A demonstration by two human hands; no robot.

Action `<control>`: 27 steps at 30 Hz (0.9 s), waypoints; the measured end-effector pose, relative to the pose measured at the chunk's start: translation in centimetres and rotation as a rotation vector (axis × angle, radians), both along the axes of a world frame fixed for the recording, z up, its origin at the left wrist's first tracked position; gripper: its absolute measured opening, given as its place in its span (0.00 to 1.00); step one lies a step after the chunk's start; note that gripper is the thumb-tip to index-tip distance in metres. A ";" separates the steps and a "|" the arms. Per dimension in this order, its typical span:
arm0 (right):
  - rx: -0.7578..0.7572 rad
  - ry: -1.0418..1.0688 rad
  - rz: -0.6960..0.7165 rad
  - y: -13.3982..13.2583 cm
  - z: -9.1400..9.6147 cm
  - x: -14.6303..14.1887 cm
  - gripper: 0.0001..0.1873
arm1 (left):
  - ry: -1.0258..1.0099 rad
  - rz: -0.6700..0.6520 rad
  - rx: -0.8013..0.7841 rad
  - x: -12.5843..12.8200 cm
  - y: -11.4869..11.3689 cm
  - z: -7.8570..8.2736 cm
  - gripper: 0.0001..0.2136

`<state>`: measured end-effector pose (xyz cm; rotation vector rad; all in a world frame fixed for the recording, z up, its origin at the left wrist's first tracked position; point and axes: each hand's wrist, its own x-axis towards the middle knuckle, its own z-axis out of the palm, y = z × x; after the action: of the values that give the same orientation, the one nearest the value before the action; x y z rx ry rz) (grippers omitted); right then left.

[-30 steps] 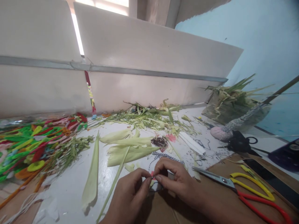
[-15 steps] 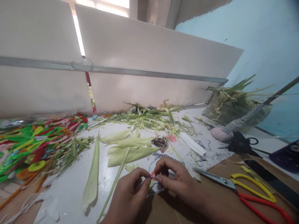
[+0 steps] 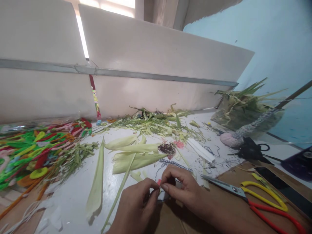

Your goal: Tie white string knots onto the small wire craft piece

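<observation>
Tall pale panels [image 3: 165,45] crossed by a gray metal rail [image 3: 146,75] form the backdrop, with a bright window [image 3: 117,8] above and a light-blue wall [image 3: 273,35] to the right. Fuzzy craft stems [image 3: 36,152] in green, red, pink, yellow and orange crowd the left side beside a bundle of green trimmings [image 3: 75,159], with loose white strands [image 3: 26,213] lying nearer the camera. At right, a clear plastic bag [image 3: 258,122] brims with dry and green leaves [image 3: 248,94] behind a slanting rod [image 3: 294,95], its lower part wrapped in patterned material, while a dark phone-like slab [image 3: 285,187] lies flat nearer the camera.
</observation>
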<state>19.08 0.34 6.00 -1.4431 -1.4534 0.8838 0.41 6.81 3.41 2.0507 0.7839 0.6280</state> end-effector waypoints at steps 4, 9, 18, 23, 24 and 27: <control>0.012 -0.012 0.000 0.0 -0.1 0.0 0.05 | -0.009 0.016 -0.087 0.1 0.0 0.4 0.14; 0.026 -0.011 0.000 0.1 0.0 0.0 0.06 | -0.039 0.027 -0.210 0.3 0.1 0.5 0.16; 0.006 0.041 -0.037 0.0 0.0 -0.1 0.06 | -0.063 0.079 -0.246 0.3 0.2 0.7 0.14; 0.033 0.027 -0.053 -0.2 0.2 -0.4 0.08 | -0.065 0.110 -0.197 0.2 0.2 0.2 0.13; 0.038 0.012 -0.046 -0.2 0.3 -0.4 0.08 | -0.072 0.108 -0.187 0.2 0.2 0.0 0.13; 0.048 -0.025 -0.037 -0.2 0.2 -0.5 0.07 | -0.082 0.105 -0.136 0.2 0.1 -0.4 0.12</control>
<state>18.63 0.17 6.17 -1.4458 -1.4518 0.8060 0.62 6.89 3.04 1.8586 0.8668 0.6944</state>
